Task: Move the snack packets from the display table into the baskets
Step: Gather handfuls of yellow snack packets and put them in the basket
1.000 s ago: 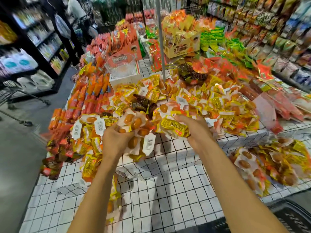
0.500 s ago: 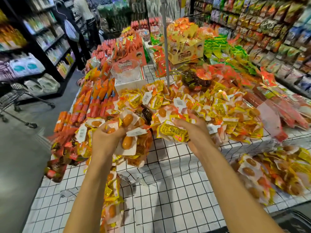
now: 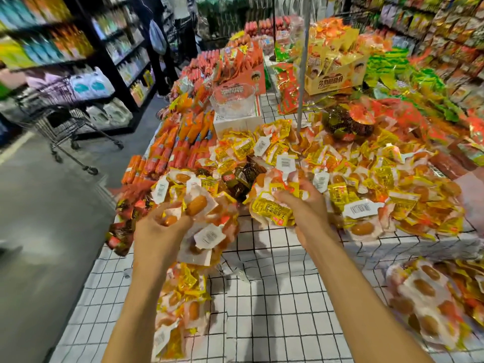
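Over the display table (image 3: 262, 297), left hand (image 3: 159, 231) grips a bunch of snack packets (image 3: 207, 226); right hand (image 3: 303, 205) clutches a yellow packet (image 3: 272, 209), apparently gathering handfuls for transfer. No basket visible.

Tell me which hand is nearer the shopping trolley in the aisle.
Left. The left hand, gripping sausage packets, is right of the shopping trolley; the right hand, gripping yellow packets, is farther right.

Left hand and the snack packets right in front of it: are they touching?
Touching. The head view shows the left hand with its fingers curled round a bunch of snack packets, with no gap between them.
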